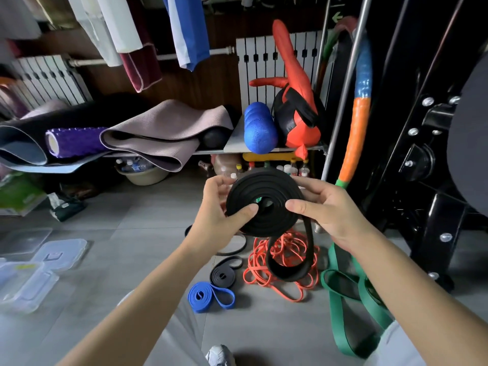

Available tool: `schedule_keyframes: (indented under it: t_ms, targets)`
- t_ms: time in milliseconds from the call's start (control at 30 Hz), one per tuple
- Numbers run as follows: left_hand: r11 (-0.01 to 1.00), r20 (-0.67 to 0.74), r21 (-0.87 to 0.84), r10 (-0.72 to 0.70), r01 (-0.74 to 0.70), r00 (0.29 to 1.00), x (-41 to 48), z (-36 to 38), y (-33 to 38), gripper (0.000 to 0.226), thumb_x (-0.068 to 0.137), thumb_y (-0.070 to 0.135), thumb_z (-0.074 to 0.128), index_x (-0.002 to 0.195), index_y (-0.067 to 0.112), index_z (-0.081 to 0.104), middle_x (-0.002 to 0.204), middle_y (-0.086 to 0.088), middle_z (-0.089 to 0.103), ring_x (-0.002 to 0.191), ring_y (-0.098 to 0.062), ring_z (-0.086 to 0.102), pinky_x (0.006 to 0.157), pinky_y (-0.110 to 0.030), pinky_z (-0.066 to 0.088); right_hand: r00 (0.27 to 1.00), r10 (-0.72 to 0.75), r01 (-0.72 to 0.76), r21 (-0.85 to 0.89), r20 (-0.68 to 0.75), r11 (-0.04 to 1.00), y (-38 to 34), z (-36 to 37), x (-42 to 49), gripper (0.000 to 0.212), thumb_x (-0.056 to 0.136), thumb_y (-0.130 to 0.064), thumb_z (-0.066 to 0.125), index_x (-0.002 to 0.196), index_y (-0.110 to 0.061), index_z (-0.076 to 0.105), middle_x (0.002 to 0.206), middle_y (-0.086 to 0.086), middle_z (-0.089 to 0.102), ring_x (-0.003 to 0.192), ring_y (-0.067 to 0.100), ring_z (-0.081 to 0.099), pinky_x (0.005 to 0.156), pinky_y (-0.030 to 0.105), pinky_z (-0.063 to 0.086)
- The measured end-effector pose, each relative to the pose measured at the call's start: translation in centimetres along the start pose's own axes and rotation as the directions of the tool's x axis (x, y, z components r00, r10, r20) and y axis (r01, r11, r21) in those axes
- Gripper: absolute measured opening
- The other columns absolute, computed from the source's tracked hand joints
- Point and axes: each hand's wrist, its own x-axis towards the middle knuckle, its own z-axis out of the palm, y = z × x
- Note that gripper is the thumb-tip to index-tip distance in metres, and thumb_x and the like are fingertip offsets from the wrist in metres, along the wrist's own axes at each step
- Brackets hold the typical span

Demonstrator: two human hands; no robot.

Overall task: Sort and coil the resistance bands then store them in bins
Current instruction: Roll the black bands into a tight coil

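Head cam, one frame. Both hands are up at mid-frame holding the wide black band (pixel 266 204), wound into a flat spiral coil and held above the floor (pixel 132 233).

Left hand (pixel 219 210) grips the coil's left edge, with the thumb across the front face near the centre and the fingers curled behind. Right hand (pixel 327 210) grips the right edge the same way: thumb pressed flat on the front turns, fingers behind. Both are closed on the band.

The coil isn't finished. A loose tail (pixel 290 272) drops from its lower right and hangs as an open loop in front of the orange band (pixel 260 270). I can't tell if the tail's bottom touches the floor.

On the floor below:
- orange band, thin, in a loose tangled heap
- small black band (pixel 224 273), coiled, just left of the orange one
- blue band (pixel 208 297), half coiled with a loop left open, touching the small black one
- green band (pixel 336 313), uncoiled, lying in long folds at right and running under the right forearm
- another thin black loop (pixel 237 250), partly hidden behind the left wrist

The clear plastic bins (pixel 23 286) sit at far left on the floor, well apart from the bands — no bands visible in them.

Behind all this, a shelf holds rolled mats, a purple roller (pixel 71 141) and a blue foam roller (pixel 260 128).
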Motion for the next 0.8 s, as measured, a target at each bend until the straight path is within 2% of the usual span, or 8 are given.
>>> schedule_keyframes:
  t_ms: [100,167,233,300,433,600,700,800]
  targets:
    - [0.906,0.049,0.396,0.141,-0.149,0.989,0.5,-1.1,0.8,0.066,0.068,0.025,0.081,0.111,0.045,0.036,0.128,0.010,0.030,0.119,-0.004,0.039,0.099,-0.024,0.038,0.997,0.032,-0.022,-0.141,0.070,0.990,-0.6,-0.4,0.2,0.049,0.069,0.002,0.074,0.107,-0.027,0.065,0.100,-0.007,0.074,0.099,0.009,0.068,0.079,0.016,0.051]
    - [0.761,0.219,0.549,0.266,-0.344,0.939,0.4,-1.5,1.2,0.085,0.067,0.030,0.082,0.129,0.053,0.027,0.137,0.013,0.020,0.129,-0.005,0.028,0.100,-0.017,0.031,0.989,0.068,-0.031,-0.268,0.128,0.963,-0.8,-0.1,0.5,0.052,0.071,0.007,0.074,0.106,-0.031,0.064,0.098,-0.010,0.074,0.098,0.006,0.068,0.082,0.015,0.051]
    - [0.591,0.400,0.658,0.250,-0.466,0.882,0.2,-1.5,1.3,0.091,0.072,0.034,0.077,0.139,0.053,0.020,0.141,0.010,0.024,0.128,-0.012,0.037,0.097,-0.024,0.040,0.980,0.096,-0.030,-0.352,0.172,0.935,-0.7,0.3,0.6,0.053,0.072,0.005,0.076,0.106,-0.033,0.062,0.098,-0.010,0.073,0.098,0.006,0.067,0.088,0.020,0.051]
    - [0.532,0.467,0.703,0.155,-0.472,0.871,0.1,-1.3,1.0,0.081,0.079,0.036,0.071,0.142,0.049,0.022,0.131,0.007,0.040,0.111,-0.020,0.052,0.090,-0.034,0.047,0.975,0.136,-0.060,-0.385,0.175,0.921,-0.4,0.6,0.8,0.053,0.072,0.000,0.078,0.107,-0.035,0.058,0.102,-0.004,0.072,0.097,0.010,0.068,0.091,0.030,0.053]
    - [0.614,0.406,0.676,0.151,-0.407,0.901,-0.4,-1.1,-0.1,0.068,0.084,0.036,0.066,0.140,0.047,0.029,0.117,0.009,0.046,0.099,-0.017,0.055,0.083,-0.035,0.048,0.975,0.179,-0.121,-0.360,0.131,0.925,0.3,1.0,0.8,0.045,0.073,-0.006,0.078,0.096,-0.027,0.046,0.101,0.002,0.072,0.093,0.020,0.069,0.088,0.043,0.054]
    - [0.764,0.238,0.561,0.217,-0.317,0.946,-0.9,-0.5,-1.0,0.067,0.080,0.035,0.069,0.127,0.059,0.028,0.113,0.018,0.046,0.103,-0.003,0.049,0.086,-0.022,0.044,0.992,0.096,-0.054,-0.398,0.087,0.916,-0.4,1.3,1.4,0.026,0.070,-0.034,0.078,0.086,-0.036,0.058,0.091,-0.014,0.071,0.089,-0.001,0.065,0.080,0.017,0.049]
    - [0.826,0.121,0.495,0.242,-0.269,0.963,-0.6,-0.3,-1.2,0.066,0.078,0.031,0.071,0.126,0.058,0.034,0.116,0.018,0.049,0.100,0.009,0.047,0.086,-0.013,0.039,0.998,0.031,0.000,-0.480,0.057,0.877,-0.8,0.6,1.6,0.028,0.079,-0.026,0.073,0.091,-0.049,0.063,0.107,-0.020,0.061,0.112,0.003,0.054,0.095,0.016,0.035]
    - [0.892,0.010,0.399,0.226,-0.211,0.974,-0.2,-0.5,-1.2,0.065,0.078,0.028,0.072,0.129,0.051,0.040,0.125,0.014,0.051,0.110,0.010,0.047,0.094,-0.020,0.041,0.998,-0.048,0.058,-0.638,0.033,0.768,-0.9,-0.2,1.2,0.041,0.088,-0.021,0.065,0.103,-0.058,0.054,0.116,-0.014,0.052,0.118,0.003,0.046,0.104,0.021,0.027]
